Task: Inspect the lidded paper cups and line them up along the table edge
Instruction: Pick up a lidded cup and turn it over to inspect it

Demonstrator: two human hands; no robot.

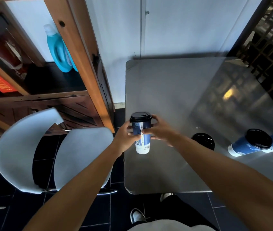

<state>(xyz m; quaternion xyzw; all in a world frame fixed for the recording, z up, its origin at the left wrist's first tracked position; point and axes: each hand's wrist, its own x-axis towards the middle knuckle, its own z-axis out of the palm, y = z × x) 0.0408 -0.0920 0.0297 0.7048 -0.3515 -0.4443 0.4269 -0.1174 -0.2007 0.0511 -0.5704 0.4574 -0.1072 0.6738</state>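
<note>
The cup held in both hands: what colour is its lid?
Black; the lid tops the blue-and-white cup, shown clearly in the head view.

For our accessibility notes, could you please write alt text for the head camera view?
Both hands, left hand and right hand, hold an upright blue paper cup with a black lid over a grey table's left edge. Further lidded cups stand to the right.

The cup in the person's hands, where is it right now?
In the head view, the held cup is upright at the table's left edge, gripped between the left hand and right hand, with the other cups off to its right.
</note>
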